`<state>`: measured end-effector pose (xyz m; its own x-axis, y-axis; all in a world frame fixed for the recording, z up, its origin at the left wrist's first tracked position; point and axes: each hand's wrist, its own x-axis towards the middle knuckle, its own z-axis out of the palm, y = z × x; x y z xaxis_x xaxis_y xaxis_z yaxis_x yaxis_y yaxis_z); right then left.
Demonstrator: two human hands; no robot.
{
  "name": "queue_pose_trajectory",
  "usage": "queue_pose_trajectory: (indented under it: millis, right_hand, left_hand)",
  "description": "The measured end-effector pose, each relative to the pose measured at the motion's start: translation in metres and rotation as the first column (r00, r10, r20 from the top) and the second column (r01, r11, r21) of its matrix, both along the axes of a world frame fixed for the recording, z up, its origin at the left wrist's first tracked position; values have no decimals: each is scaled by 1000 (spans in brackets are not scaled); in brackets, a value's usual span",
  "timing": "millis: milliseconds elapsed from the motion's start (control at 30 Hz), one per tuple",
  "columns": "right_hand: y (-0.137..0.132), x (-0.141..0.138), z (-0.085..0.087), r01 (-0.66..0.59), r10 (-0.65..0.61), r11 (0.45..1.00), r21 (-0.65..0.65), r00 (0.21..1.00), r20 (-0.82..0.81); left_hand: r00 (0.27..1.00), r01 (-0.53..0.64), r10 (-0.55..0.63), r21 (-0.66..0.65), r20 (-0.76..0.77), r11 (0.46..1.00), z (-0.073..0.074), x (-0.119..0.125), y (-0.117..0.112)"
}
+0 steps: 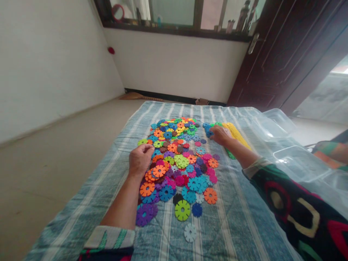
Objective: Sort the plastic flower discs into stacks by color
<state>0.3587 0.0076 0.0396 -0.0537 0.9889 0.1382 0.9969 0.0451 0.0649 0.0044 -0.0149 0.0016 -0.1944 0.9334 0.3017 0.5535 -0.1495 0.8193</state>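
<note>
Notched plastic discs in many colours, head view, as they appear to someone standing in the room. They lie loose and overlapping in a long heap down the middle of a striped cloth, with a pale disc lying apart at the near end. Left hand: at the heap's left edge, thumb and fingertips drawn together; whether a disc is pinched between them I cannot tell. Right hand: beyond the heap's right side, fingers bent down onto a cluster of blue discs; whether they grip one or merely rest there cannot be made out. Just beside this hand runs a yellow row, its single pieces blurred, with green pieces partly covered by the forearm. Clear containers stand farther to the right.

Likely faults, in my judgement: the left forearm passes close to the purple discs, so a careless sweep of the sleeve could scatter them. The right forearm, crossing over the green pieces, could knock them or the yellow row out of line if lowered. A tug on the soft, creased cloth could make stacked discs slide. Neighbouring blues differ little in shade, so a wrong one could be taken unnoticed.
</note>
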Motion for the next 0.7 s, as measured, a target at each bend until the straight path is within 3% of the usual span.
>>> queue_pose_trajectory:
  millis: [333,500,600,700]
  right_hand:
    - [-12,-4,5,6,-6,1000,1,1000,-31]
    - [-42,-41,9,-155,160,986,57,981,-108]
    - [-75,-81,9,-392,406,914,107,896,-181]
    - [-110,-122,3,-635,650,759,144,732,-201]
  left_hand:
    - [1000,5,-6,16,14,1000,-2,1,0]
    - [1000,9,-9,27,13,1000,-3,2,0]
    - [1000,10,-11,33,14,999,-5,3,0]
    - [1000,16,-17,41,13,999,-7,2,2]
